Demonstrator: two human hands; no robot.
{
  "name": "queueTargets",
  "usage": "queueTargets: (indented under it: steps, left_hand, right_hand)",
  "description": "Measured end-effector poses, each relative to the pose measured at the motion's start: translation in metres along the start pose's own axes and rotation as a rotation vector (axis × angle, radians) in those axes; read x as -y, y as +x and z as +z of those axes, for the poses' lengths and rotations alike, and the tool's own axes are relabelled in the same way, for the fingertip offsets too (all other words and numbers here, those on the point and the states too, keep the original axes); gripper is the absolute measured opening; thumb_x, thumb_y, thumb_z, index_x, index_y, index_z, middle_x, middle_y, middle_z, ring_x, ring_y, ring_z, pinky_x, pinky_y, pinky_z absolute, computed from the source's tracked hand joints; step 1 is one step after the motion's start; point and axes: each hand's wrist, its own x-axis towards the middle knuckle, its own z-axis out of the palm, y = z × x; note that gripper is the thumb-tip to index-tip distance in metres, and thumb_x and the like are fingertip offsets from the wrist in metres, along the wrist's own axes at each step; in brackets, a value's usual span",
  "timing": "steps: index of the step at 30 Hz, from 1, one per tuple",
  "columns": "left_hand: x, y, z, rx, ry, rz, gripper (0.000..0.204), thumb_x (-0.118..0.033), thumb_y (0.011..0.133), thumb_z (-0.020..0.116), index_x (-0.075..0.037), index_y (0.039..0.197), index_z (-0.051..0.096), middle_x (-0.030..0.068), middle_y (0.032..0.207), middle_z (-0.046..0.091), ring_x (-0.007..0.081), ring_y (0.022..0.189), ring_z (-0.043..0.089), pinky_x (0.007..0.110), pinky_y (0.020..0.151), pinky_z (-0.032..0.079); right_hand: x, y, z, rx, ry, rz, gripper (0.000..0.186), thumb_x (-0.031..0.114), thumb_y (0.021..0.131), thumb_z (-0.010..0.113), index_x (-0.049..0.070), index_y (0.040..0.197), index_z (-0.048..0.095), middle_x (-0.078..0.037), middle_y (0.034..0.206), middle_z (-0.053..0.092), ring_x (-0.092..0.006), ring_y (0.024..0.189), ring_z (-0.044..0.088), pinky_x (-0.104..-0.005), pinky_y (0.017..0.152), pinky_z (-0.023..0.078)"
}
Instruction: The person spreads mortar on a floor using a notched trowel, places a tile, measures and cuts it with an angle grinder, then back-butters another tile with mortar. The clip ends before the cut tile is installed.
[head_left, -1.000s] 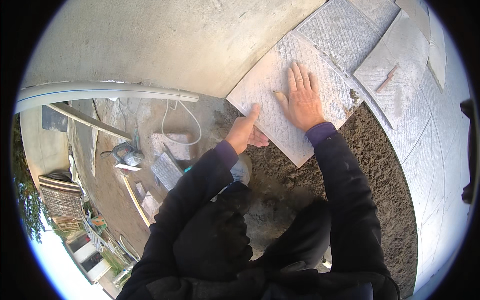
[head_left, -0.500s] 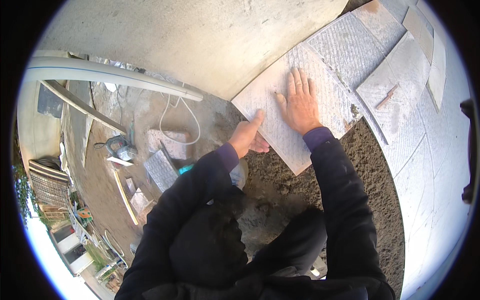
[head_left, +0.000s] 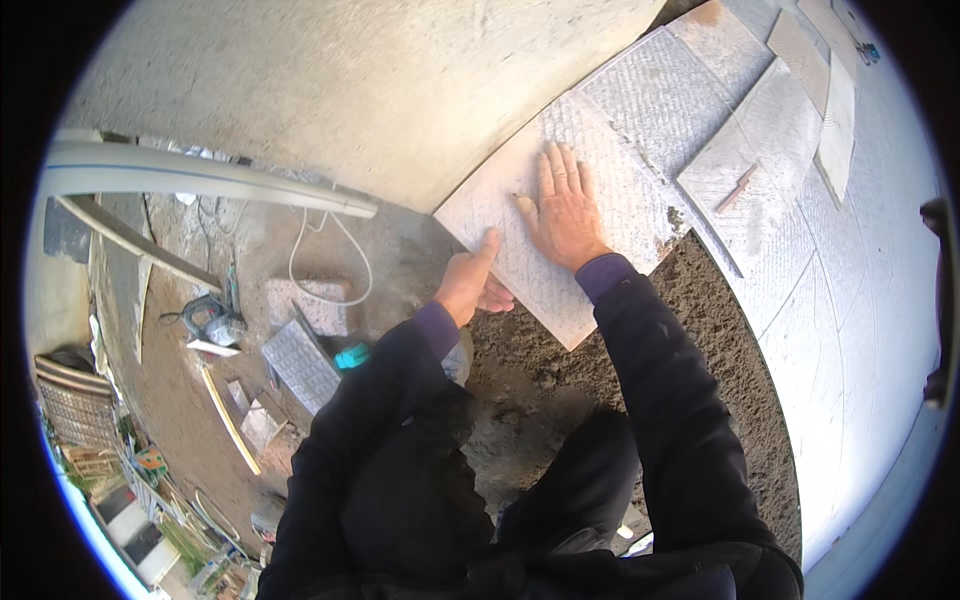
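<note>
A pale paving slab [head_left: 590,220] with a ribbed surface lies against the base of the wall, its near corner over dark, loose bedding. My left hand [head_left: 470,285] grips its left edge, thumb on top and the other fingers low at the side, partly hidden. Flat on the slab's upper face rests my right hand [head_left: 568,210], fingers stretched forward and thumb apart. Beyond the right hand, a similar grey slab [head_left: 655,90] adjoins this one. The crumbly bedding [head_left: 700,340] shows below and to the right of the slab.
A loose slab [head_left: 755,130] with a reddish stick [head_left: 737,188] on it lies over the paving at right. On the left are a corded power tool [head_left: 215,325], slab offcuts [head_left: 300,365], a white cable loop [head_left: 330,255] and a long pale pipe [head_left: 200,175]. The wall [head_left: 350,90] rises ahead.
The whole view has shifted, so the scene sits slightly farther left. Both hands keep their places on the slab, which shows no clear movement against the wall.
</note>
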Motion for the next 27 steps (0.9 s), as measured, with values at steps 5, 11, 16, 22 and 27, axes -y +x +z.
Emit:
queueTargets:
  steps: [5,11,16,22,27]
  left_hand:
    - [-0.002,0.012,0.008,-0.027,0.065,0.016,0.093,-0.074,0.102,0.052,0.017,0.116,0.065,0.0255,0.083,0.073,0.0334,0.063,0.075,0.034,0.051,0.059]
    - [-0.008,0.021,0.004,-0.148,0.143,-0.006,0.095,-0.084,0.098,0.047,0.007,0.111,0.07,0.0189,0.082,0.074,0.0312,0.068,0.075,0.039,0.063,0.061]
    - [-0.003,0.024,0.015,-0.172,0.147,0.008,0.094,-0.085,0.097,0.048,0.006,0.109,0.069,0.0175,0.079,0.073,0.0314,0.067,0.075,0.036,0.057,0.059]
    - [-0.004,0.027,0.012,-0.231,0.164,-0.011,0.091,-0.084,0.097,0.049,0.005,0.106,0.069,0.0166,0.076,0.072,0.0306,0.065,0.075,0.035,0.055,0.059]
    - [-0.001,0.028,0.013,-0.196,0.149,0.016,0.089,-0.082,0.098,0.051,0.005,0.106,0.069,0.0159,0.076,0.072,0.03,0.065,0.075,0.035,0.055,0.06]
  right_hand:
    - [-0.005,-0.045,-0.018,-0.101,0.201,-0.005,0.073,0.036,0.105,0.061,-0.01,0.157,0.04,-0.026,0.168,0.035,-0.0404,0.16,0.028,-0.0547,0.13,0.023]
    - [0.016,-0.158,-0.072,-0.248,0.453,0.205,0.06,0.016,0.096,0.073,-0.011,0.145,0.052,-0.027,0.155,0.051,-0.0433,0.149,0.046,-0.0514,0.121,0.04]
    - [-0.008,-0.222,-0.078,-0.429,0.487,0.472,0.045,0.004,0.09,0.076,-0.008,0.132,0.064,-0.024,0.14,0.065,-0.0427,0.134,0.061,-0.0477,0.111,0.051]
    - [-0.014,-0.228,-0.061,-0.479,0.539,0.539,0.034,-0.002,0.093,0.071,-0.008,0.127,0.067,-0.024,0.135,0.068,-0.0416,0.129,0.065,-0.0461,0.109,0.053]
    - [-0.01,-0.226,-0.058,-0.488,0.542,0.505,0.033,-0.004,0.091,0.072,-0.006,0.124,0.068,-0.023,0.132,0.07,-0.0405,0.125,0.067,-0.0454,0.106,0.055]
